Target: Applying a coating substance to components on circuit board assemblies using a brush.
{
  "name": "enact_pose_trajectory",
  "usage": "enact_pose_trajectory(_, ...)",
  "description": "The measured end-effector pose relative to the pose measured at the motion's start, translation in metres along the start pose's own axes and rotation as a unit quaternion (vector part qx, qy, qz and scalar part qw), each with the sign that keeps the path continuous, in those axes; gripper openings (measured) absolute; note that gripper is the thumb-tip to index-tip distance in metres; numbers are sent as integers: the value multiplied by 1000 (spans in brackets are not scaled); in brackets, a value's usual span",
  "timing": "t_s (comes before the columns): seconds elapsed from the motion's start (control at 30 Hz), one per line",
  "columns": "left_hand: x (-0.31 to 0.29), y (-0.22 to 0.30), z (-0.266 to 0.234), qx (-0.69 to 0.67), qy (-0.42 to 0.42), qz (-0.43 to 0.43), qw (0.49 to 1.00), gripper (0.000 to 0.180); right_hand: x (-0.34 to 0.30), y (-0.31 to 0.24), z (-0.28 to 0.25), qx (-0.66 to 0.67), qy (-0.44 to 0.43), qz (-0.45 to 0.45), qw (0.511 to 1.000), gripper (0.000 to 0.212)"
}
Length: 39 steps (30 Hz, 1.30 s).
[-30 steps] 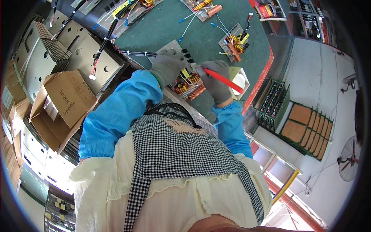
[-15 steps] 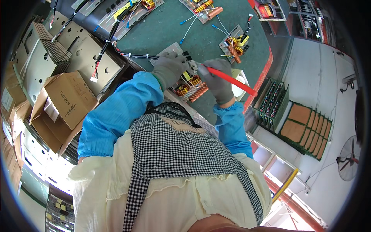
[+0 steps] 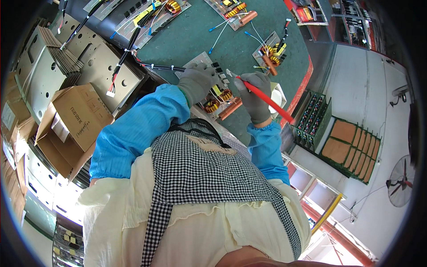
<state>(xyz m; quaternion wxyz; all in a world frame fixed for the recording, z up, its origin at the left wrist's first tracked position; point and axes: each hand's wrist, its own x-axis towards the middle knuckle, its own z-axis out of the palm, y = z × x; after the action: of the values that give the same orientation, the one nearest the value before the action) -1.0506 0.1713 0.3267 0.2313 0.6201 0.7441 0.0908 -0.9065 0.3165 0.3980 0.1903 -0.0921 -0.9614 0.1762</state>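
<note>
My right hand [image 3: 255, 97], in a grey glove, is closed round a red-handled brush [image 3: 269, 101]. The brush's pale tip points left, just off the components of a circuit board [image 3: 221, 101]. That board carries copper coils, yellow parts and black components, and lies on the green table in front of me. My left hand [image 3: 197, 83], also gloved in grey, has its fingers curled over the board's left part; its fingertips are partly hidden. A black cable bundle [image 3: 167, 67] runs in from the left to this hand. Close beside my right hand stands a white cup [image 3: 278, 99].
More circuit boards with coils and wires, one of them [image 3: 270, 53] at the right, lie on the green table [image 3: 187, 38]. Metal panels [image 3: 100, 62] and an open cardboard box [image 3: 80, 118] are stacked at the left. Green racks [image 3: 313, 113] stand beyond the table's red right edge.
My right hand has shifted slightly right and nearer me, and the brush tip has drawn back from the board's components. My left hand stays on the board.
</note>
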Motion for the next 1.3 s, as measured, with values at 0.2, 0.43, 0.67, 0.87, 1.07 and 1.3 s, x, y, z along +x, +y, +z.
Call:
enact_pose_trajectory(0.2, -2, 0, -5, -19, -12, 6, 1000, 47, 7, 5, 15, -14, -26, 8, 1000, 16)
enact_pose_trajectory(0.43, 0, -4, 1, -14, 19, 12, 1000, 45, 20, 0, 30, -30, -17, -33, 999, 16)
enact_pose_trajectory(0.67, 1, -8, -1, -9, -14, 21, 1000, 43, 20, 1, 21, 14, 17, 5, 1000, 17)
enact_pose_trajectory(0.87, 3, -7, 2, -8, -5, 17, 1000, 53, 22, 7, 18, -22, 12, 12, 1000, 17)
enact_pose_trajectory(1.07, 6, -5, 11, -22, 10, 4, 1000, 65, 28, -4, 21, -7, -9, -15, 1000, 19)
enact_pose_trajectory(1.3, 4, -9, 9, -17, 20, 6, 1000, 61, 31, -2, 20, 29, 14, 12, 999, 19)
